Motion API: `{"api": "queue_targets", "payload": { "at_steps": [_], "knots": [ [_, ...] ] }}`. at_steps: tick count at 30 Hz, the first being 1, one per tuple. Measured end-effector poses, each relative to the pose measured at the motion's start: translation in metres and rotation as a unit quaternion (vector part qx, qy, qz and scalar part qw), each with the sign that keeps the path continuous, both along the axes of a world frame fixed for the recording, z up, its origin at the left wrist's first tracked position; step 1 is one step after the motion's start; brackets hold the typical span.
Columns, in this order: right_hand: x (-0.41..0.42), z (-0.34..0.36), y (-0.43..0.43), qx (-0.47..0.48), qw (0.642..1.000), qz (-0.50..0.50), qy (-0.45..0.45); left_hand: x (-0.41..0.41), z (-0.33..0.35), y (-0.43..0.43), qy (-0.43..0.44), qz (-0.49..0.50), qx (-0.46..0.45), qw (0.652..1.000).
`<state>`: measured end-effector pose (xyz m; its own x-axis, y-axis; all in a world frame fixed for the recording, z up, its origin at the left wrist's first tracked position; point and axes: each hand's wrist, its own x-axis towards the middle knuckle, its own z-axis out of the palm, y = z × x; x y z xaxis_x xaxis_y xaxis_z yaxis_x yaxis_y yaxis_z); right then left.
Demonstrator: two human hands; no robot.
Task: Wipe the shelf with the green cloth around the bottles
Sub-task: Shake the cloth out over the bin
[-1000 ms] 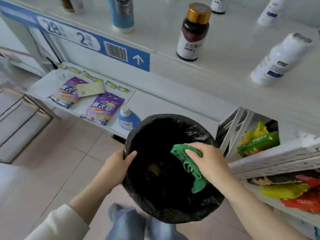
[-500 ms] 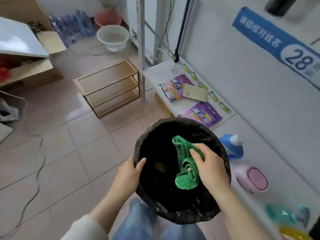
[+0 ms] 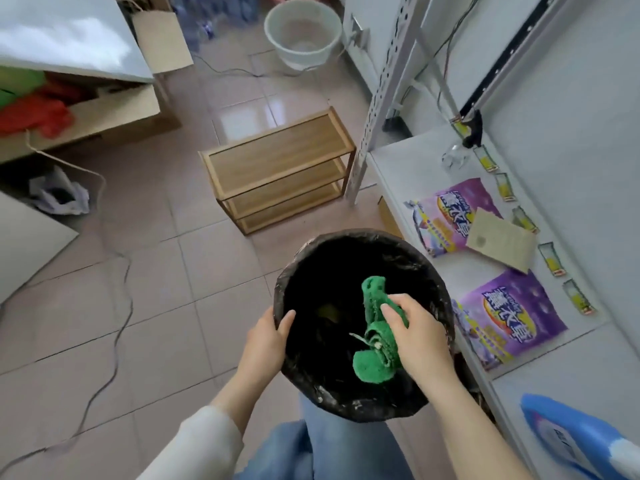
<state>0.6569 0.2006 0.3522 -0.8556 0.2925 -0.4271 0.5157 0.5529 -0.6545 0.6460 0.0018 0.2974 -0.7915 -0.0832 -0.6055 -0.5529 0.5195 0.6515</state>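
Observation:
My right hand (image 3: pixel 417 332) grips the bunched green cloth (image 3: pixel 375 341) over the mouth of a black-lined bin (image 3: pixel 346 258). My left hand (image 3: pixel 268 341) holds the bin's left rim, thumb hooked inside. The low white shelf (image 3: pixel 398 174) runs along the right, with two purple packets (image 3: pixel 450 216) and a blue bottle (image 3: pixel 575 441) lying on it. The upper shelf with upright bottles is out of view.
A small wooden rack (image 3: pixel 280 171) stands on the tiled floor ahead. A white basin (image 3: pixel 303 32) sits further back, cardboard boxes (image 3: pixel 104 109) at the left. A cable (image 3: pixel 121 306) trails across the floor. A tan card (image 3: pixel 500 242) lies on the packets.
The view has swung left and down, from the upper bottle shelf to the floor and low shelf. Both hands keep their hold on the bin and cloth; the cloth hangs a little lower.

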Motion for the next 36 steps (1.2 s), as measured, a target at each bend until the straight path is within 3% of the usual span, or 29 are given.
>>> {"api": "queue_targets", "payload": {
  "at_steps": [9,15,23,29,33,36],
  "knots": [
    [-0.189,-0.079,0.003,-0.023,0.999,-0.044,-0.023,-0.155,-0.085,-0.003,-0.065,0.038,-0.009,0.997],
    [-0.265,-0.209,0.006,-0.070,0.994,-0.001,-0.081,-0.254,-0.226,-0.001,-0.076,-0.011,-0.032,0.997],
    [-0.333,-0.370,0.031,-0.077,0.983,-0.134,-0.097,-0.348,-0.391,0.025,-0.075,-0.040,-0.021,0.996],
    [-0.366,-0.438,0.040,-0.068,0.980,-0.151,-0.107,-0.373,-0.442,0.044,-0.072,-0.050,-0.040,0.995],
    [-0.372,-0.461,0.044,0.009,0.993,-0.092,-0.075,-0.377,-0.458,0.048,-0.070,-0.049,-0.035,0.996],
    [-0.372,-0.476,0.046,-0.026,0.987,-0.138,-0.077,-0.377,-0.460,0.054,-0.064,-0.049,-0.031,0.996]
  ]
}}
